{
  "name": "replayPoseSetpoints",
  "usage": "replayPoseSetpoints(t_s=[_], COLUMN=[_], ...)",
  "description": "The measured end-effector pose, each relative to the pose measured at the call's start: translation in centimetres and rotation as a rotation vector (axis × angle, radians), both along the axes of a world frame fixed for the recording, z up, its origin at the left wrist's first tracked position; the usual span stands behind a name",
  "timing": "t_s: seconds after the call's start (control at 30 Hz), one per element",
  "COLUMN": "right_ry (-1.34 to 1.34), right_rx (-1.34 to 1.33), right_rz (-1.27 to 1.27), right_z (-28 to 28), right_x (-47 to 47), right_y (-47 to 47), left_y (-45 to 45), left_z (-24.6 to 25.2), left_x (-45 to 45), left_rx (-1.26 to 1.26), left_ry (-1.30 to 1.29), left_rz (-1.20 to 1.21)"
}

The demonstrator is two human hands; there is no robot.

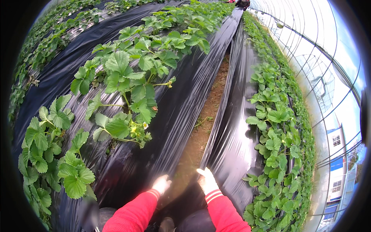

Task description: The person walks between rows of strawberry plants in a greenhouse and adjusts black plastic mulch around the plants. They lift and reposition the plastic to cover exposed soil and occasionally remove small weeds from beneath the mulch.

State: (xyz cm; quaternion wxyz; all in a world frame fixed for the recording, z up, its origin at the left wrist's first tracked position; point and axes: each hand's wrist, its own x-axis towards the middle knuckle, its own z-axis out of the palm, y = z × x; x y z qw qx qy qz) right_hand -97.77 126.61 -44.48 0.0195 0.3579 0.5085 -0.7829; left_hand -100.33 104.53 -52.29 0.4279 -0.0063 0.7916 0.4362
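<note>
My left hand (161, 184) grips the edge of the left sheet of black plastic mulch film (185, 124). Pulled folds run from that hand far up the row. In my right hand (207, 181) is the edge of the right-hand black plastic mulch film (234, 116), its folds also stretched lengthwise. Between the two edges shows a strip of brown soil (207, 119) with a small green weed (202, 121) on it. Both hands look overexposed, so the fingers' exact hold is hard to make out.
Strawberry plants (124, 75) with a few blossoms grow through the film on the left. Another row of strawberry plants (275, 139) lines the right, beside the greenhouse's clear wall (307, 95). A person (243, 4) is at the row's far end. My shoe (167, 224) shows below.
</note>
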Motion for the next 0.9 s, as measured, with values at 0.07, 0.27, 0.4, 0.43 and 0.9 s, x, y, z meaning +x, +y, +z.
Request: replayPoseSetpoints(t_s=[0.07,0.27,0.4,0.43,0.9], right_ry=[-0.048,-0.163,-0.002,0.011,-0.154], right_rx=[-0.117,0.011,0.374,0.37,0.123], right_rz=[0.017,0.103,0.308,0.305,0.166], right_z=[1.6,3.5,2.6,2.5,6.2], right_x=[0.0,0.0,0.8,0.9,-1.1], right_y=[0.0,-0.2,0.3,0.3,-2.0], left_y=[0.5,0.7,-0.1,-0.1,0.9], left_z=[-1.0,-3.1,-3.2,-3.2,-3.4], left_x=[1.1,3.2,3.3,3.4,4.7], left_rx=[0.081,0.053,-0.129,-0.181,-0.04], left_ry=[-0.086,-0.01,0.019,0.026,0.014], left_rz=[-0.144,-0.471,-0.603,-0.619,-0.752])
